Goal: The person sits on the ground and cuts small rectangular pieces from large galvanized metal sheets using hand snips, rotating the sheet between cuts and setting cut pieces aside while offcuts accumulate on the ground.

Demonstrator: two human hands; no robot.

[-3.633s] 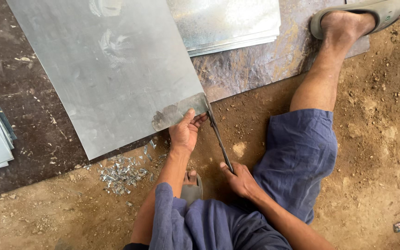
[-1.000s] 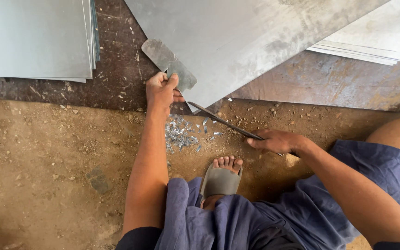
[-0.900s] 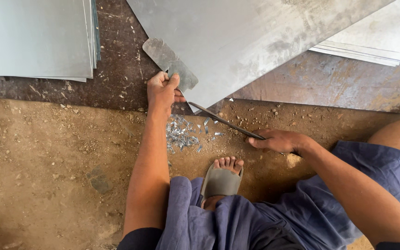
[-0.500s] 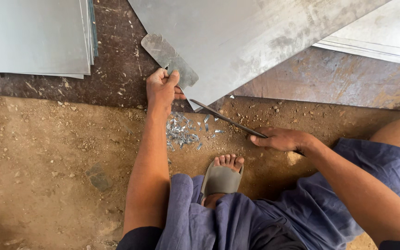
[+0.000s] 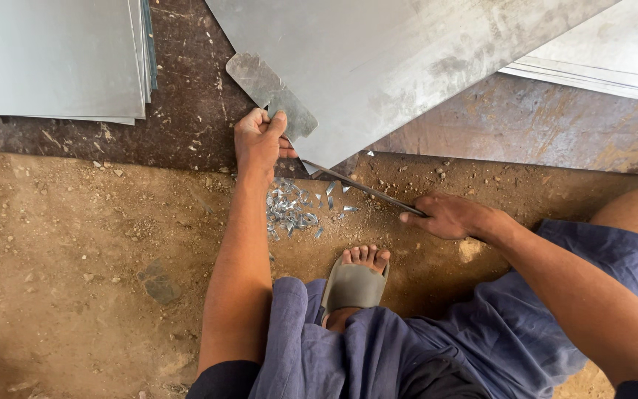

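Two hands at work: left hand [image 5: 260, 140] fingers pinch the cut metal tab [image 5: 271, 92] upper centre, right hand [image 5: 448, 216] fingers wrap the shears [image 5: 359, 188], and a slip risks raw edges slicing skin.

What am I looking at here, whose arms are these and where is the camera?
There is no machine here: a person is working with bare hands, and the single camera sits on their head, looking down. The left hand pinches a partly cut strip at the corner of a large metal sheet. The right hand has its grip on the handles of long metal shears, whose blades reach the sheet's edge. Small shiny offcuts lie on the dirt floor. More sheets are stacked at the top left. The person's sandalled foot rests below.
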